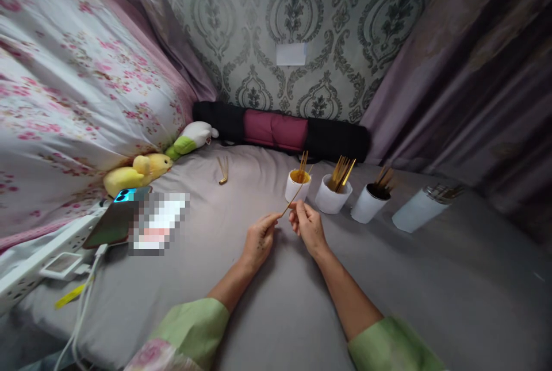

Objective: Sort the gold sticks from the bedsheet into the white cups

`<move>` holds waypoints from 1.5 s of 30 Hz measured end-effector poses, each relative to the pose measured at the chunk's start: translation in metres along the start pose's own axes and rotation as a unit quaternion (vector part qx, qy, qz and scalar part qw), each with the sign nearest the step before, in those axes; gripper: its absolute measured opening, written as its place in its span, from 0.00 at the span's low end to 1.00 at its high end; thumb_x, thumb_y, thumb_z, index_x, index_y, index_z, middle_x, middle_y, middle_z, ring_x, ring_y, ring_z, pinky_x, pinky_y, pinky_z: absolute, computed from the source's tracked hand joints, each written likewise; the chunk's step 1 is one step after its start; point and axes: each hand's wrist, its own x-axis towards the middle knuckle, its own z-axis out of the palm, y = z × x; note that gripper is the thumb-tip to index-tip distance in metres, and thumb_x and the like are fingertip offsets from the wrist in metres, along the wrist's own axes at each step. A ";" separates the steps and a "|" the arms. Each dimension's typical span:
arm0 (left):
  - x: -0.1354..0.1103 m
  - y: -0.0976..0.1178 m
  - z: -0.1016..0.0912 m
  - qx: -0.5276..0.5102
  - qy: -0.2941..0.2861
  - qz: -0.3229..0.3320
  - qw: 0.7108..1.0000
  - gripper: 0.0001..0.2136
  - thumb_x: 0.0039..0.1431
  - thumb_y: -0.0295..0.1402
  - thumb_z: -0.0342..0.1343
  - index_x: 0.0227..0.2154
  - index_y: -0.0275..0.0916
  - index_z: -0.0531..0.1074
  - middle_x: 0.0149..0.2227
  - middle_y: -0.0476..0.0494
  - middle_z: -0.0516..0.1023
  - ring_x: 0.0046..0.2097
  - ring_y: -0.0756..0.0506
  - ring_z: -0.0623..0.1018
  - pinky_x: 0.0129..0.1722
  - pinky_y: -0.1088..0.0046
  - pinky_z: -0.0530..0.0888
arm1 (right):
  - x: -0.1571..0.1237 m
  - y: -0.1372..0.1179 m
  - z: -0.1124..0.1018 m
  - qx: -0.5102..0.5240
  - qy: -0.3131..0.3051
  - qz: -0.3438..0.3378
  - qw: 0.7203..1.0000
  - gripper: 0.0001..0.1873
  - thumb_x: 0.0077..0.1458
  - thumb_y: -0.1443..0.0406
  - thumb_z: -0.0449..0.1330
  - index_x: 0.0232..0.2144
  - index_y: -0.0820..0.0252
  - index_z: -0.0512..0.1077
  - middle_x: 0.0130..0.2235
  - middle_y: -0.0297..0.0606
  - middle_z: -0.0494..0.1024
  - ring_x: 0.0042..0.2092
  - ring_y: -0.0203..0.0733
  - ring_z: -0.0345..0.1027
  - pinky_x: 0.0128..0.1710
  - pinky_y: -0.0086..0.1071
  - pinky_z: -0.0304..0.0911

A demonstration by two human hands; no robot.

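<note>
A thin gold-brown stick (297, 192) slants up and away from my hands, its exact kind unclear. The lower end is pinched between the fingers of my left hand (259, 240). My right hand (309, 226) is closed with its fingertips at the stick, a little above the left fingers. Just beyond, a white cup (297, 190) with a yellow inside holds several similar sticks. To its right stand a second white cup (333, 199) with gold sticks, a third cup (368, 205) with dark brown ones, and a tilted-looking white container (418, 211) with greyish sticks. Some bent gold pieces (223, 174) lie left of the cups.
Grey cloth (276, 313) covers the surface. A phone (116, 218), a power strip (41, 259) and a white cable (88, 296) lie at left. Plush toys (140, 172) line the floral curtain. A long black and maroon roll (276, 129) rests against the wall.
</note>
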 end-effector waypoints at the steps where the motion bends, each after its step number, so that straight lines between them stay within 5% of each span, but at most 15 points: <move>1: 0.000 0.000 0.000 0.008 -0.001 0.008 1.000 0.16 0.54 0.26 0.47 0.41 0.44 0.74 0.40 0.44 0.75 0.38 0.48 0.73 0.42 0.72 0.68 | 0.000 0.000 0.000 0.003 0.000 0.000 1.000 0.25 0.53 0.48 0.47 0.32 0.64 0.68 0.22 0.31 0.66 0.17 0.27 0.54 0.12 0.21 0.48; 15: -0.002 -0.006 0.001 0.000 -0.012 0.010 1.000 0.14 0.54 0.30 0.48 0.41 0.44 0.74 0.42 0.41 0.73 0.46 0.44 0.70 0.49 0.67 0.63 | 0.004 0.009 -0.001 -0.023 0.015 -0.002 1.000 0.22 0.50 0.50 0.52 0.33 0.64 0.68 0.22 0.31 0.66 0.17 0.27 0.54 0.13 0.21 0.49; 45: 0.005 0.004 0.002 -0.158 -0.004 -0.164 0.974 0.16 0.45 0.26 0.53 0.41 0.34 0.69 0.33 0.41 0.76 0.30 0.50 0.73 0.27 0.76 0.69 | 0.004 0.011 -0.002 -0.058 0.049 -0.030 0.997 0.20 0.52 0.51 0.49 0.33 0.62 0.69 0.21 0.30 0.65 0.17 0.27 0.53 0.14 0.22 0.50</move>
